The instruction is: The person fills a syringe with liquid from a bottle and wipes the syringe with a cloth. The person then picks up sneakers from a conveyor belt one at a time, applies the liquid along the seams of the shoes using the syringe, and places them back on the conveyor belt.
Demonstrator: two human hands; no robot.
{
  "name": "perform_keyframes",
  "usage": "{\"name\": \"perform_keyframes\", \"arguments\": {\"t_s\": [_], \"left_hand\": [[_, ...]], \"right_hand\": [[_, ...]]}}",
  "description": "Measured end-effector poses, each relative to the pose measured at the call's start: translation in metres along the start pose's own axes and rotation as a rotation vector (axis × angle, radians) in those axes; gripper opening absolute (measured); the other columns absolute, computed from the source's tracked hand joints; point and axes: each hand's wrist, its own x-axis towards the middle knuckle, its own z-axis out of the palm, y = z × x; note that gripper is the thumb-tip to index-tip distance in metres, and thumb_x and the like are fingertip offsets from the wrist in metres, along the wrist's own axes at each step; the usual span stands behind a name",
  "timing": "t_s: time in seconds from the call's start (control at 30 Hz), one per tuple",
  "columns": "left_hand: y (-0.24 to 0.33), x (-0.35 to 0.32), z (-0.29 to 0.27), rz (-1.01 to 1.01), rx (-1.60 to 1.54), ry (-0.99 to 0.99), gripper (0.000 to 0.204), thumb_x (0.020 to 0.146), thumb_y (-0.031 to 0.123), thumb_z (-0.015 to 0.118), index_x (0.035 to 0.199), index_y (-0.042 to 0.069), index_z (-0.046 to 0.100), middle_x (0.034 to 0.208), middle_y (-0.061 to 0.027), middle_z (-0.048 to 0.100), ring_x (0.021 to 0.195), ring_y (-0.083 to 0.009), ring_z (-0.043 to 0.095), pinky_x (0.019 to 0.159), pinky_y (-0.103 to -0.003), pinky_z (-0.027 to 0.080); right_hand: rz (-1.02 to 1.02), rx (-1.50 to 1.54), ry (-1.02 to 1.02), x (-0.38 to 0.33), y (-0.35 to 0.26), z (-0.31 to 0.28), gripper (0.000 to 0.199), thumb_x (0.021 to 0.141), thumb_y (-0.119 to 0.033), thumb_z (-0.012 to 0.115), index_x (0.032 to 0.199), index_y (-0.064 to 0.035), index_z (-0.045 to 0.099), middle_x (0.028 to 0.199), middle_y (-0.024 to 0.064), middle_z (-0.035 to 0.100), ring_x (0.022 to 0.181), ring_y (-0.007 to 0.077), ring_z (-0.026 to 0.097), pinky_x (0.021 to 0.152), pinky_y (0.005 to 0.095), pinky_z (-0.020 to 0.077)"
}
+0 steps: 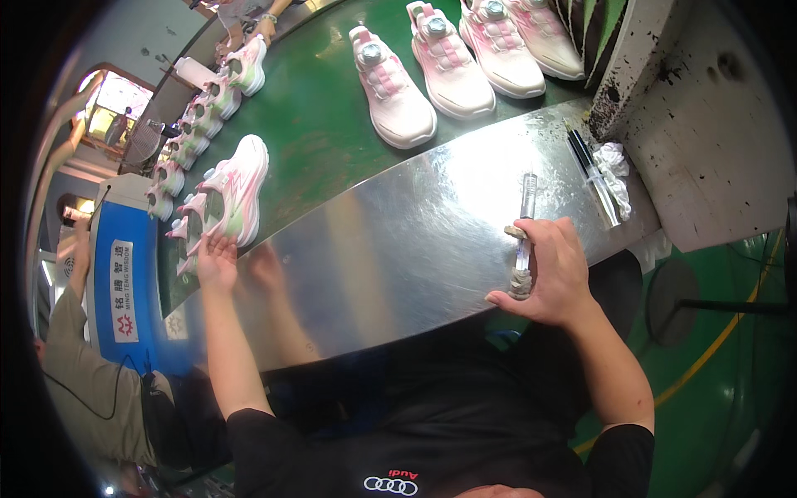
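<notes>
My right hand (552, 270) is closed round a clear syringe (528, 199), held over the metal ledge. The syringe's barrel points away from me, and its near end is wrapped in something greyish. On the left, my left hand (217, 264) has its fingers loosely apart at the near end of a white, pink and green sneaker (243, 187). Its fingertips overlap that shoe; how firmly they touch it is hard to tell. Just left of it stands a second similar sneaker (191, 222), partly hidden.
A steel ledge (374, 257) runs along the green belt (315, 116). Several pale pink sneakers (393, 87) with dials stand at the far right. A dark pen-like tool (581, 149) and crumpled white tissue (613, 170) lie by a stained metal panel (706, 124). Other people work at left.
</notes>
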Motion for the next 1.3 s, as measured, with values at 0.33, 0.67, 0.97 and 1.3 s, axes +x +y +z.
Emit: {"name": "perform_keyframes", "arguments": {"t_s": [0.33, 0.67, 0.97, 1.3], "left_hand": [[0.012, 0.002, -0.006, 0.028, -0.060, 0.034, 0.018, 0.086, 0.018, 0.055, 0.083, 0.001, 0.055, 0.076, -0.0075, 0.059, 0.073, -0.0246, 0.063, 0.067, -0.028, 0.054], [0.039, -0.127, 0.109, 0.289, 0.243, -0.379, 0.028, 0.092, 0.023, 0.047, 0.071, 0.005, 0.049, 0.056, -0.0039, 0.045, 0.053, -0.0164, 0.051, 0.047, -0.027, 0.040], [-0.023, -0.257, 0.121, 0.360, 0.561, -0.861, 0.033, 0.093, 0.019, 0.044, 0.084, -0.007, 0.061, 0.077, -0.0177, 0.066, 0.061, -0.0210, 0.063, 0.059, -0.028, 0.051], [-0.037, -0.138, 0.105, 0.108, 0.184, -0.295, 0.018, 0.092, 0.017, 0.049, 0.099, 0.000, 0.052, 0.071, -0.0028, 0.047, 0.059, -0.0119, 0.047, 0.052, -0.026, 0.041]], "right_hand": [[0.019, 0.004, 0.010, -0.001, -0.003, 0.001, 0.076, 0.058, -0.048, 0.077, 0.115, -0.0065, 0.049, 0.097, 0.0090, 0.053, 0.084, 0.0268, 0.047, 0.076, 0.0364, 0.0423], [0.006, 0.010, 0.025, -0.003, 0.000, -0.002, 0.076, 0.058, -0.047, 0.077, 0.116, -0.0059, 0.049, 0.097, 0.0095, 0.053, 0.084, 0.0270, 0.047, 0.076, 0.0366, 0.0425], [0.041, 0.125, -0.053, -0.001, 0.000, -0.006, 0.079, 0.059, -0.045, 0.078, 0.119, -0.0040, 0.045, 0.097, 0.0111, 0.052, 0.084, 0.0268, 0.045, 0.078, 0.0358, 0.0400], [0.328, 0.505, -0.140, -0.015, 0.006, -0.035, 0.083, 0.062, -0.043, 0.077, 0.125, -0.0027, 0.041, 0.107, 0.0164, 0.051, 0.100, 0.0311, 0.049, 0.089, 0.0371, 0.0388]]}}
